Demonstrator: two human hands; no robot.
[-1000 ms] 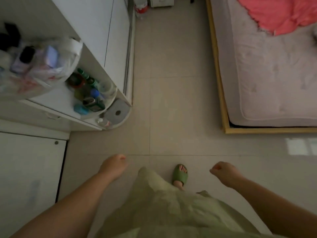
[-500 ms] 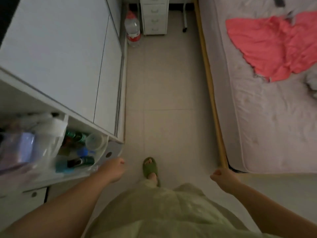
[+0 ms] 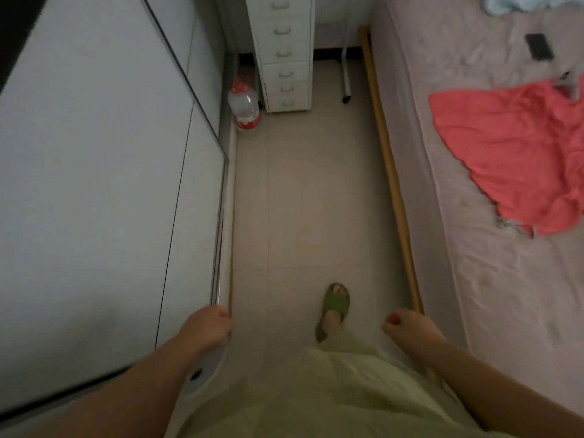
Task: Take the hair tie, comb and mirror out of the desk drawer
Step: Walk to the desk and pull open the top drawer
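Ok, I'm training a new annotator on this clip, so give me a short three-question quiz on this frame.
1. True or false: the left hand or the right hand holds something.
2. What stands on the floor just left of the white drawer unit? A) plastic bottle B) chair C) basket
3. Fill in: the pink cloth lies on the ___.
Key: 1 false; 2 A; 3 bed.

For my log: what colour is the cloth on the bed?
Coral pink; the cloth shows in head view.
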